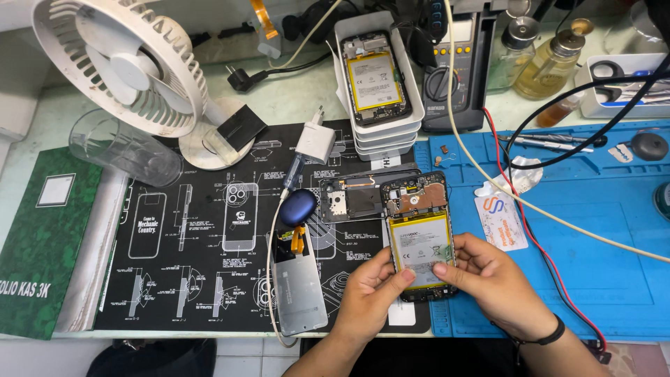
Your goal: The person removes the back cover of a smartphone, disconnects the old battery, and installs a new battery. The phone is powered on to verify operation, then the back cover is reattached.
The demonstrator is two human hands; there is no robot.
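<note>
Both hands are gripping the opened phone (419,234) low and centre: left hand (370,290) pinching its lower left edge, right hand (488,279) thumbing the yellow battery (420,249). Its long axis is running up the frame, circuit board end on top. Lying beside it (lower left) is a silver back panel (299,293); a second opened phone (375,78) is sitting in stacked white trays (380,136), top centre.

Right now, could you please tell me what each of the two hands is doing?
Left hand: closed on the opened phone, gripping its lower left edge.
Right hand: closed on the same phone, thumb on its lower right edge.
</note>
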